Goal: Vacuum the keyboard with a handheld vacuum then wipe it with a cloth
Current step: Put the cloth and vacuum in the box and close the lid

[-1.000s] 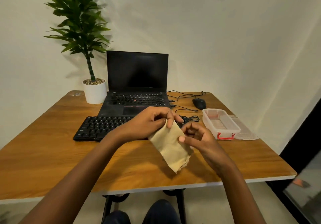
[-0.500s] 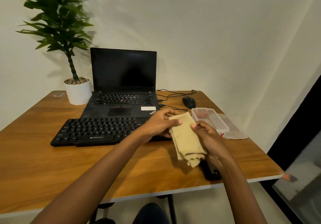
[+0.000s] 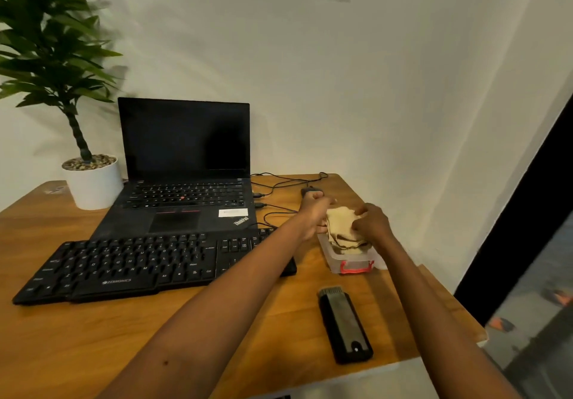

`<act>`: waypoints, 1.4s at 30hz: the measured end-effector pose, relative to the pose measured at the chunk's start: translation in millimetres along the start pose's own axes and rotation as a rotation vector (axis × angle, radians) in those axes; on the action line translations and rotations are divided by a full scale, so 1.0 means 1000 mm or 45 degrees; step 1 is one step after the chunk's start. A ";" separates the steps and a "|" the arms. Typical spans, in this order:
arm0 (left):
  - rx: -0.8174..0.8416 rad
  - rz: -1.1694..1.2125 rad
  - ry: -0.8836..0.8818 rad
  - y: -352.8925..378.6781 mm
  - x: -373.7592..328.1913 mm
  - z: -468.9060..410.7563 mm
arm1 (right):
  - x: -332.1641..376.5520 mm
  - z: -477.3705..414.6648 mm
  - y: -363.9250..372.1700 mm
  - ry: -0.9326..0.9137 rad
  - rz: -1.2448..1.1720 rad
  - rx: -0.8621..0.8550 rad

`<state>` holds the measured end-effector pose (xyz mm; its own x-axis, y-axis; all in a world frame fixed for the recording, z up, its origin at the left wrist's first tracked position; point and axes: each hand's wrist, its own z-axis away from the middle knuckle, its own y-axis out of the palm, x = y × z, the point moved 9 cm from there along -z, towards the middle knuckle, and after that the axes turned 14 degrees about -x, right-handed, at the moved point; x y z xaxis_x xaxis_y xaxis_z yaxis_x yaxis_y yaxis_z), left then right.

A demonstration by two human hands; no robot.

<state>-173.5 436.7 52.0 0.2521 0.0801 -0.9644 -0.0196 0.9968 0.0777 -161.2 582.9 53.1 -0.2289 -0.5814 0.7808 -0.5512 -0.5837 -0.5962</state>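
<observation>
The keyboard point(image 3: 139, 262) lies left of both hands, its long axis running left to right. The handheld vacuum point(image 3: 345, 326) lies nearer than the right hand point(image 3: 372, 223), lengthwise, its brush end pointing away. The right hand and the left hand point(image 3: 313, 215) grip the folded cloth point(image 3: 341, 228) atop a clear box point(image 3: 353, 264).

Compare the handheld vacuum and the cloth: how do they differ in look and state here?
The handheld vacuum is black and rigid; the cloth is beige, soft and folded. The handheld vacuum lies flat on the table near its front edge; the cloth sits at the top of the clear box. No hand touches the handheld vacuum; the left hand and right hand grip the cloth. Both lie right of the keyboard.
</observation>
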 end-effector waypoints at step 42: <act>0.426 -0.133 0.058 -0.063 0.055 0.083 | -0.013 0.204 -0.008 0.642 -1.330 0.611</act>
<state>-78.1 377.8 14.7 0.1920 -0.0148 -0.9813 0.3239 0.9448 0.0491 9.5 479.8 9.2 -0.1986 0.5017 0.8419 -0.3310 -0.8429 0.4242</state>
